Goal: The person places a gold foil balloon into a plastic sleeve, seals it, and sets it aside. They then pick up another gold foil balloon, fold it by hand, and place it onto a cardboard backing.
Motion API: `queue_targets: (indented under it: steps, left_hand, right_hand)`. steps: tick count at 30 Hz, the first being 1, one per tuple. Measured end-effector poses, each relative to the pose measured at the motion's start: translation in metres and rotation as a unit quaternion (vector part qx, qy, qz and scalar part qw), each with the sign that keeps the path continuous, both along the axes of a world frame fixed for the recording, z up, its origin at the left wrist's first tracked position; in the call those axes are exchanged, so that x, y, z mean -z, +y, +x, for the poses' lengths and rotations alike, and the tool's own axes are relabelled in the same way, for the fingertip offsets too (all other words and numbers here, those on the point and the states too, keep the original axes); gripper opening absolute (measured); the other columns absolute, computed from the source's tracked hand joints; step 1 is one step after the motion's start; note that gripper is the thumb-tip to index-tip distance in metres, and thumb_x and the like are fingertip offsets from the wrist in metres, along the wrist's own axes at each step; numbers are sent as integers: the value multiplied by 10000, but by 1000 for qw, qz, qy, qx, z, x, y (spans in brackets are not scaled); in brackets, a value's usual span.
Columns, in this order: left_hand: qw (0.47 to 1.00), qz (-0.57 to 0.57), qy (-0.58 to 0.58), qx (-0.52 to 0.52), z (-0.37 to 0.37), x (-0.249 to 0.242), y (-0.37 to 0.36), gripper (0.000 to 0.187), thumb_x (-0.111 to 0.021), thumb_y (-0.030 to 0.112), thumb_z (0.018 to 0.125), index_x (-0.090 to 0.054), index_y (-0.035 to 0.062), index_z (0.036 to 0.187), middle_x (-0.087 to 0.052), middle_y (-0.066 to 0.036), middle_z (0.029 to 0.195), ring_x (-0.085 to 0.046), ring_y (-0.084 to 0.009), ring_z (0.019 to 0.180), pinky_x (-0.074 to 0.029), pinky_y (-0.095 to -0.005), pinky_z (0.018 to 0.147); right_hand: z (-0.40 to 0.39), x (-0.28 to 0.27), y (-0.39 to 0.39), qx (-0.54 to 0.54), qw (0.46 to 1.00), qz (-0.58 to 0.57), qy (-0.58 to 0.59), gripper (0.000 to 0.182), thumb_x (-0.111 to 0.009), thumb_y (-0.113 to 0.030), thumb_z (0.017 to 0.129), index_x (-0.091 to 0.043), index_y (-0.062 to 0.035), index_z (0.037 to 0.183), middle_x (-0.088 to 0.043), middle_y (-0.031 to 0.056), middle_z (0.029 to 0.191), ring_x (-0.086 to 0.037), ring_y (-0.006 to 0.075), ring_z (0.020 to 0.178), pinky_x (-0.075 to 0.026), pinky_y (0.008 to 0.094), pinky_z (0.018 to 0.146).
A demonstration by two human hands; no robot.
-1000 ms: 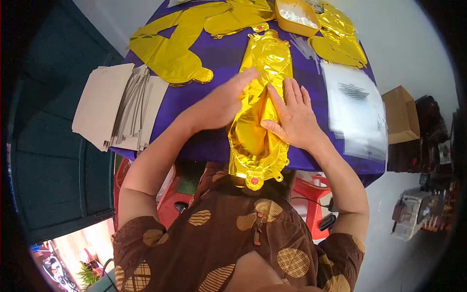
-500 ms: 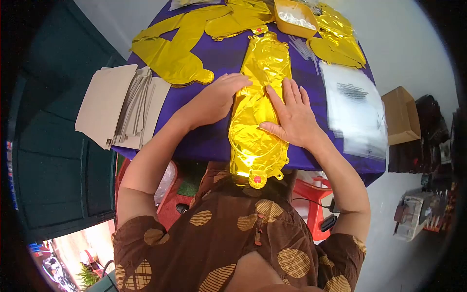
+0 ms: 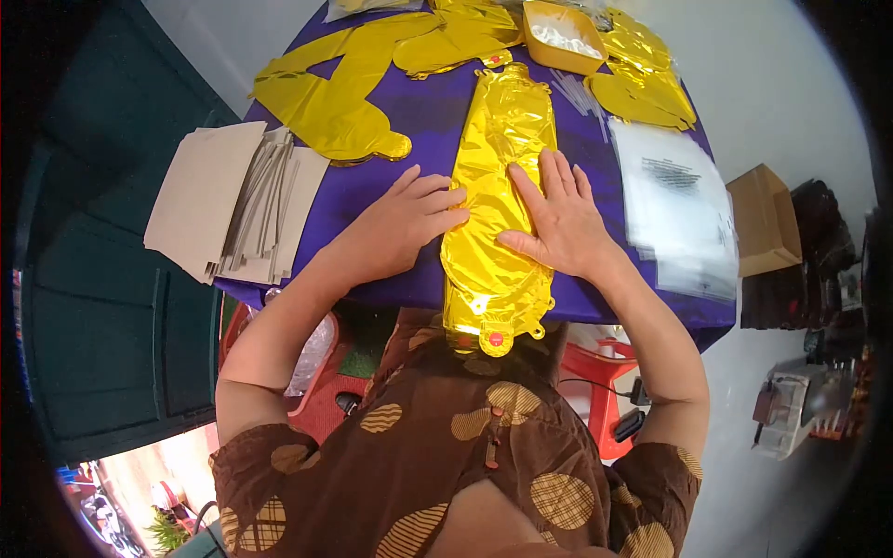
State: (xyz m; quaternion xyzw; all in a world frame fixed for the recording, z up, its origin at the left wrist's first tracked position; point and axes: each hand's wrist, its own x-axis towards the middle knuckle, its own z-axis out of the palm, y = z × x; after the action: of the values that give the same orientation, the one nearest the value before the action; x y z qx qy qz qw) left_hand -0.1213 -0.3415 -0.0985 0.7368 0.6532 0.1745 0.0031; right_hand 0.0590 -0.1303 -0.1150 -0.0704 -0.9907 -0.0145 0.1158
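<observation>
A flat, shiny gold foil balloon (image 3: 493, 270) lies lengthwise before me on the purple tablecloth (image 3: 409, 102), folded into a long strip. Its near end, with a tab bearing a red dot, hangs past the table edge toward my lap. My right hand (image 3: 565, 219) rests on the foil with its palm down and fingers spread. On the other side, my left hand (image 3: 405, 223) has its fingers stretched out, the tips touching the balloon's left edge. Small loops stick out along the foil's border.
More flat gold balloons (image 3: 335, 112) lie at the far left, others (image 3: 642, 74) at the far right. A yellow tub (image 3: 566, 42) holds white pieces, near thin clear sticks (image 3: 581, 93). Cardboard sheets (image 3: 200, 195) sit left, clear plastic bags (image 3: 674, 205) right. A cardboard box (image 3: 765, 219) stands beyond.
My left hand has slid toward me along the balloon's left edge, and its fingers have straightened. The right hand stays in place on the foil.
</observation>
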Motion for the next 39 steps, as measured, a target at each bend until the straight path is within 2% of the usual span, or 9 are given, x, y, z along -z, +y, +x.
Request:
queue_targets:
  steps: [6,10,19,25,28,29,33,36,39]
  left_hand:
    - [1000,-8,-8,-3,-1,2,-2,539,-545,-101,715,-593,60,1227,-534,-96,1359,-423,-327,1316,-276,-538,1138]
    - [1000,-8,-17,-2,-2,3,-2,538,-533,-103,722,-592,58,1232,-531,-94,1366,-419,-326,1320,-274,-528,1141]
    - [1000,16,-14,4,-4,11,-3,522,-536,-90,730,-591,53,1229,-537,-103,1352,-429,-334,1305,-292,-517,1130]
    - [999,29,-24,17,-7,8,-1,504,-534,-71,727,-599,48,1212,-559,-126,1312,-456,-353,1264,-322,-500,1106]
    - [998,49,-48,15,-6,11,2,464,-535,-61,728,-618,35,1174,-584,-142,1267,-471,-358,1243,-342,-475,1091]
    - [997,52,-53,14,-5,11,3,442,-542,-54,730,-625,27,1157,-592,-148,1252,-477,-358,1236,-348,-467,1085]
    - [994,71,-78,-13,-2,13,6,366,-585,-17,739,-641,-4,1101,-612,-152,1209,-501,-352,1208,-372,-447,1064]
    - [993,82,-78,-17,-2,16,7,344,-619,3,741,-638,-16,1083,-617,-143,1198,-517,-346,1190,-385,-443,1050]
    - [993,86,-71,-40,4,13,7,334,-638,13,733,-647,2,1067,-623,-127,1189,-526,-347,1176,-391,-443,1042]
  right_hand:
    - [25,-13,15,-57,993,-97,29,837,-591,-482,851,-313,38,1445,-258,374,1476,-243,505,1400,-222,540,1147]
    - [69,-48,-18,-154,977,-131,-68,916,-737,-317,663,-350,82,1391,-292,354,1463,-272,496,1390,-223,532,1161]
    - [62,-12,-88,-143,986,-34,82,501,-680,-119,737,-585,9,1212,-582,223,1247,-519,391,1241,-353,526,1072]
    - [50,-25,-72,-103,953,-252,133,288,-618,-31,811,-622,-33,1098,-670,152,1037,-630,339,1035,-426,499,994]
    - [45,-40,-58,-22,907,-410,94,193,-552,-15,899,-632,-24,1074,-663,185,960,-622,380,901,-477,399,869]
    - [43,-42,-56,-6,887,-452,98,190,-527,-42,943,-637,-15,1096,-646,166,857,-618,279,763,-477,338,757]
    - [37,-44,-41,32,830,-555,45,211,-520,-99,987,-642,-21,1141,-586,65,749,-476,60,742,-455,267,685]
    - [32,-52,-43,2,818,-571,67,220,-511,-99,992,-643,-22,1150,-606,56,758,-476,60,742,-444,281,660]
    - [29,-47,-44,-47,821,-559,105,213,-530,-88,971,-648,-21,1135,-648,93,799,-545,132,715,-460,307,680]
